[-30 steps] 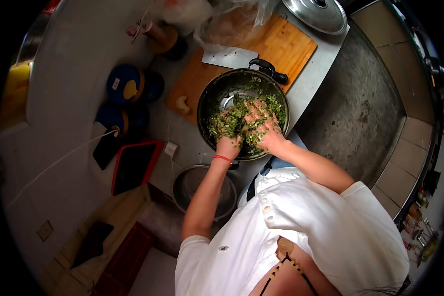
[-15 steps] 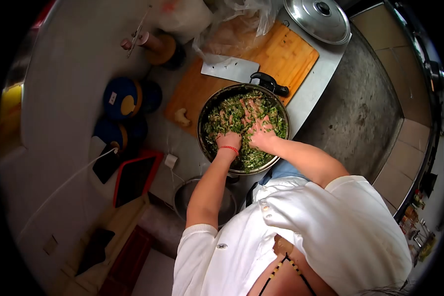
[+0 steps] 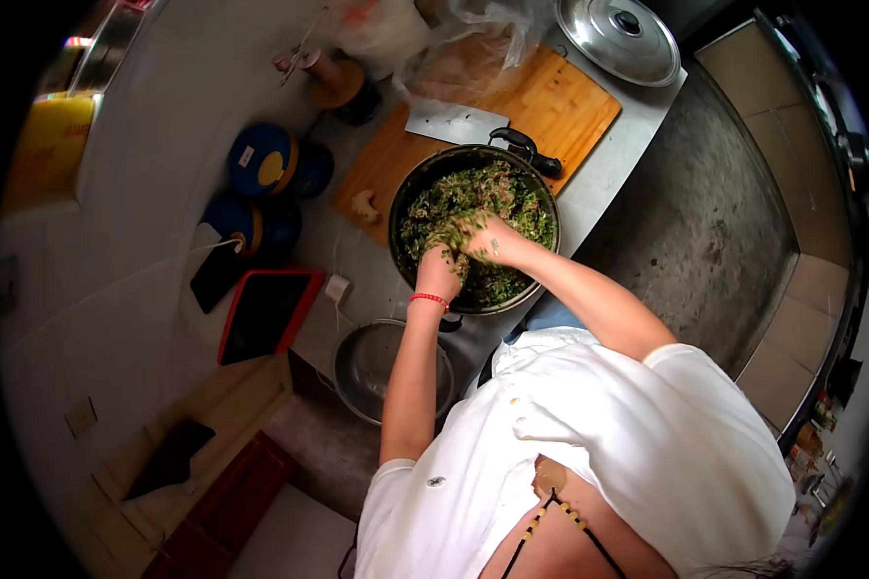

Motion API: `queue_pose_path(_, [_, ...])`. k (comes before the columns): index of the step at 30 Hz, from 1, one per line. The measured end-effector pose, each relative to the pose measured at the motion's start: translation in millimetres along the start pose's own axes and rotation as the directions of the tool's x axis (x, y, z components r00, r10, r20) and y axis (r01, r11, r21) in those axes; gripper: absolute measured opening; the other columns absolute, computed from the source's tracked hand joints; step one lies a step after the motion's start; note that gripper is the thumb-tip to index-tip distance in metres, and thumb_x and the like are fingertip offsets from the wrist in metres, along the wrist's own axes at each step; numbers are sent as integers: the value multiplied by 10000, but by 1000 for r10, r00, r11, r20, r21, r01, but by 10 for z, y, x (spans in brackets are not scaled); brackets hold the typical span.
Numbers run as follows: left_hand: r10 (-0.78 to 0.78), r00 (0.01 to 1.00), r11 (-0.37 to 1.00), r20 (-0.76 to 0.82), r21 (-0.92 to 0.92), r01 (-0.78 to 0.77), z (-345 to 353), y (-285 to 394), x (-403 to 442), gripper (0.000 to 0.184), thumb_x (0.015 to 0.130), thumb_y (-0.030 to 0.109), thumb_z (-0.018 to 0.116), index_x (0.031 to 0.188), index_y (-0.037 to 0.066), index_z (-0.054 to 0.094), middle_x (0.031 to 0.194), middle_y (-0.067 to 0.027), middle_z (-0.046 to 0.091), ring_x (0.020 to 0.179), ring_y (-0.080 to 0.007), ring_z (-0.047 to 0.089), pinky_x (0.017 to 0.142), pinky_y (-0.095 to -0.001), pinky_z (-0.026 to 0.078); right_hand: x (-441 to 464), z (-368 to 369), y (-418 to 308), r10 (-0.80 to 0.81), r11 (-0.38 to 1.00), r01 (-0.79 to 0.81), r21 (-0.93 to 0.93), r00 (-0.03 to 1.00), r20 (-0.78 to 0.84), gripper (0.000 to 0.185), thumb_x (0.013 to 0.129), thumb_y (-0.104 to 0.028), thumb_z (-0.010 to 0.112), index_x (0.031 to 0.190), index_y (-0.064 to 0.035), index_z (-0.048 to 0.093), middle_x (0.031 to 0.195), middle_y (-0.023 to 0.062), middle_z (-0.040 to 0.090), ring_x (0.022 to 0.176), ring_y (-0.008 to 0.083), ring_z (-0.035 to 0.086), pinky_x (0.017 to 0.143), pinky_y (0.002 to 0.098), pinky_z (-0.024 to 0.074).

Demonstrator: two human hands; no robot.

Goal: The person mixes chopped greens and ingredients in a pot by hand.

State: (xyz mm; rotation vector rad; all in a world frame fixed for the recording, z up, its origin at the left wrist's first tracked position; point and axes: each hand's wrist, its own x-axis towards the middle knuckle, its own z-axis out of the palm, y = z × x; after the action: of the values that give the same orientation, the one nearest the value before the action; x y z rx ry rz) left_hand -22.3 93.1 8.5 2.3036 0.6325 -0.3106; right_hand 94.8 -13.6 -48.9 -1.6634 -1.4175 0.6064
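A deep metal pot (image 3: 393,253) with black handles holds a mix of chopped greens and what looks like minced meat, the filling (image 3: 526,214). My left hand (image 3: 438,274), a red bracelet at its wrist, is sunk in the filling at the near left, its fingers mostly covered. Close beside it, my right hand (image 3: 490,239) is curled into the same mix, bits of green stuck to it and its fingertips smeared by motion. Both hands close around a clump of filling between them.
Behind the pot lie a wooden cutting board (image 3: 584,111), a cleaver (image 3: 449,124), a ginger piece (image 3: 365,206) and a plastic bag (image 3: 473,63). A metal lid (image 3: 608,48) rests at the back right. Nearer stand a metal basin (image 3: 362,386) and a red-framed tablet (image 3: 270,314).
My right hand has moved left, its fingers no longer spread but curled toward my left hand. My left hand has tilted up slightly. The whole view has shifted a little.
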Motion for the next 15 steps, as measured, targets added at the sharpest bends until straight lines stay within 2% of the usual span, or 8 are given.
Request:
queue_pose_path(1, [-108, 994, 993, 14, -41, 108, 113, -91, 11, 148, 723, 99, 483, 677, -37, 521, 671, -201, 525, 620, -324, 504, 553, -369, 417, 159, -46, -107, -106, 994, 107, 39, 994, -10, 102, 632, -75, 545, 651, 24, 533, 625, 172, 542, 669, 277, 539, 619, 349, 437])
queue_pose_path(2, [-214, 976, 973, 28, -84, 216, 132, -85, 36, 178, 741, 116, 465, 667, -37, 519, 656, -194, 522, 591, -309, 496, 536, -364, 407, 293, -12, -102, 386, 777, -375, 505, 918, 87, 121, 675, -78, 523, 685, 42, 526, 620, 172, 543, 600, 259, 540, 549, 324, 439])
queue_pose_path(3, [-320, 946, 937, 44, -131, 323, 164, -96, 76, 210, 759, 133, 446, 656, -37, 516, 641, -186, 520, 562, -295, 487, 518, -359, 397, 420, 11, -91, 677, 176, -653, 737, 624, 391, 142, 718, -81, 502, 719, 60, 518, 616, 173, 545, 531, 242, 541, 480, 298, 441])
queue_pose_path(4, [-380, 925, 872, 29, -321, 369, 375, -324, 152, 276, 792, 165, 409, 629, -39, 498, 604, -162, 508, 507, -245, 455, 484, -348, 367, 507, 39, -94, 728, 161, -696, 700, 563, 392, 200, 770, -103, 462, 763, 93, 503, 600, 161, 544, 462, 212, 532, 414, 267, 425])
queue_pose_path(7, [-524, 848, 645, 79, -612, 457, 233, -163, 119, 291, 788, 185, 429, 609, -38, 482, 563, -142, 489, 525, -224, 468, 482, -331, 368, 470, 119, 26, 680, 258, -700, 666, 621, 390, 174, 744, -88, 485, 740, 84, 512, 593, 154, 544, 497, 205, 540, 456, 277, 438])
queue_pose_path(9, [-380, 925, 843, -16, -417, 339, 205, -116, 97, 255, 797, 153, 411, 612, -13, 464, 596, -119, 473, 584, -204, 479, 514, -291, 390, 436, -43, -38, 651, 574, -762, 299, 647, 398, 91, 681, -41, 507, 626, 16, 551, 655, 108, 571, 553, 185, 541, 537, 303, 447])
queue_pose_path(11, [-356, 932, 892, -68, -322, 318, 306, -136, 61, 237, 784, 138, 419, 616, -17, 480, 608, -125, 490, 584, -222, 485, 530, -303, 399, 312, -196, 53, 328, 940, -337, 45, 933, 148, 78, 649, -15, 495, 583, 12, 527, 641, 113, 551, 569, 212, 530, 536, 331, 430])
queue_pose_path(15, [-372, 915, 909, -156, -262, 325, 653, -218, 65, 203, 758, 107, 436, 625, -24, 514, 634, -139, 525, 585, -256, 496, 562, -328, 417, 389, -618, 75, 125, 889, -93, -448, 991, 42, 88, 601, -25, 505, 537, 27, 474, 580, 166, 489, 569, 297, 488, 504, 372, 380])
